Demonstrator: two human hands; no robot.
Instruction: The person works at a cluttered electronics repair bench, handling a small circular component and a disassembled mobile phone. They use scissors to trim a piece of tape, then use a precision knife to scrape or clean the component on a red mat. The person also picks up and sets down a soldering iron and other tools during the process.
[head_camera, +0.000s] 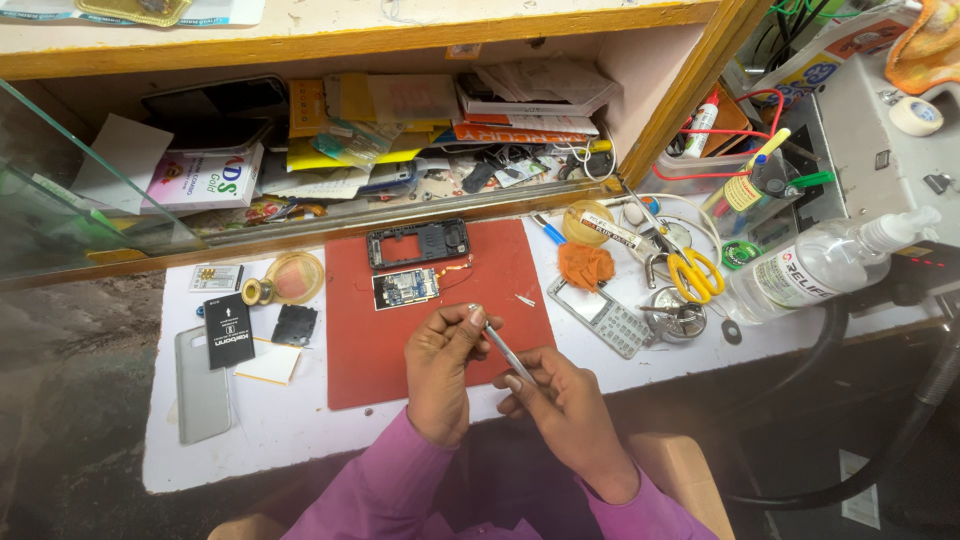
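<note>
between the two hands, low over the near edge of the red mat, a thin metal tool, most likely tweezers, is held by both grips at once. the right hand is clenched round its lower end, fingers curled under and thumb on top. the left hand pinches its upper tip between thumb and forefinger, so neither grip is released. the tool's long axis runs on a slant, from lower right up to upper left, with the tip pointing away from the person and toward the far half of the mat.

straight up from that tip, well apart from it, lies the small circuit board with a thin wire trailing off its right side. just beyond it lies the black phone frame, touching or nearly touching the board. both sit left of the tool's line, so the left hand is the nearer one to them.

off the mat to the right lie a keypad panel, an orange cloth and yellow-handled scissors on the white worktop.
</note>
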